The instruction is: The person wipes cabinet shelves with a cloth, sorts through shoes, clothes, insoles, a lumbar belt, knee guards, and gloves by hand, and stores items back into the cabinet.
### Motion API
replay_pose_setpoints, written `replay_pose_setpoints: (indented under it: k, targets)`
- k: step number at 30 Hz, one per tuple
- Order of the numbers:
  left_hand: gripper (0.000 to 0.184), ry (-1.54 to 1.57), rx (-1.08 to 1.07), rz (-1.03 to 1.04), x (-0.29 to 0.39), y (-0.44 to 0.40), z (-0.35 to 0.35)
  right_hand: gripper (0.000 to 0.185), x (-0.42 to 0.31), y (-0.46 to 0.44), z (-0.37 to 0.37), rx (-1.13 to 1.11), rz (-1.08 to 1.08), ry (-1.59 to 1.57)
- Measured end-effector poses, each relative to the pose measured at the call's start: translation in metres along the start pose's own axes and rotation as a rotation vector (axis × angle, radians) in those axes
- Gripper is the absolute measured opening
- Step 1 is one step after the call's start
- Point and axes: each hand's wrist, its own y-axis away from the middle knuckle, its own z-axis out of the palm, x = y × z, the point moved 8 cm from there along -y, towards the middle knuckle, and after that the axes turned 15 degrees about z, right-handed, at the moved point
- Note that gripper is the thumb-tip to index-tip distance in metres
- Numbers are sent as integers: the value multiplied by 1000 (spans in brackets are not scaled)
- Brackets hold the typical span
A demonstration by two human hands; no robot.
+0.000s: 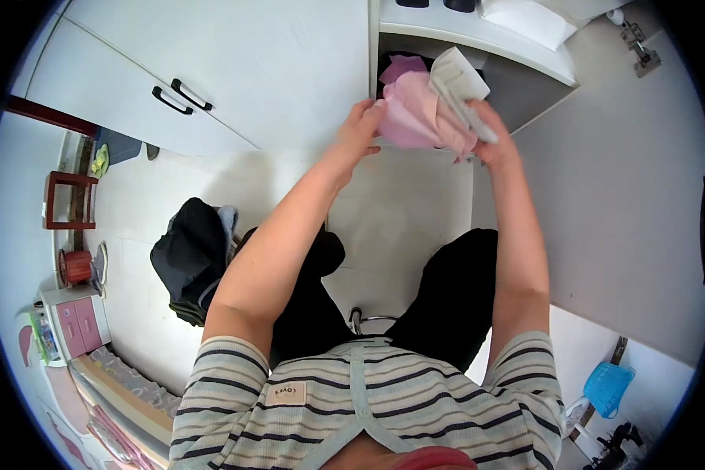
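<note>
The right hand (493, 141) grips a pale folded cloth (456, 84) with the pink cloth (419, 113) bunched against it; the left hand (360, 131), fingers partly spread, touches the pink cloth's other side, its grip impossible to tell. Holding both sides probably keeps the limp fabric from sagging. Behind them stands the open cupboard (517, 92), the largest thing here; inside, the smaller purple cloth (403, 66) lies against something dark.

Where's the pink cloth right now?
In the head view, the pink cloth is near the top, just right of centre, between the left hand and right hand, before the open cabinet.
</note>
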Motion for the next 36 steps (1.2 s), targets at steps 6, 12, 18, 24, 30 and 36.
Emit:
replay_pose_setpoints:
  k: [6, 12, 18, 24, 30, 36]
  targets:
    - [61, 633, -139, -135, -13, 26, 35, 39, 38, 52, 72, -82, -105, 236]
    - [53, 567, -165, -46, 8, 48, 37, 42, 68, 64, 102, 337, -292, 984]
    - [34, 396, 87, -61, -7, 39, 7, 55, 77, 13, 88, -270, 103, 1017]
    - [23, 326, 161, -109, 4, 29, -9, 52, 42, -124, -16, 400, -249, 1625]
    - [27, 207, 152, -165, -3, 22, -13, 40, 70, -210, -51, 584, -353, 1735]
    - [32, 176, 143, -162, -8, 11, -29, 28, 19, -199, -44, 456, -248, 972]
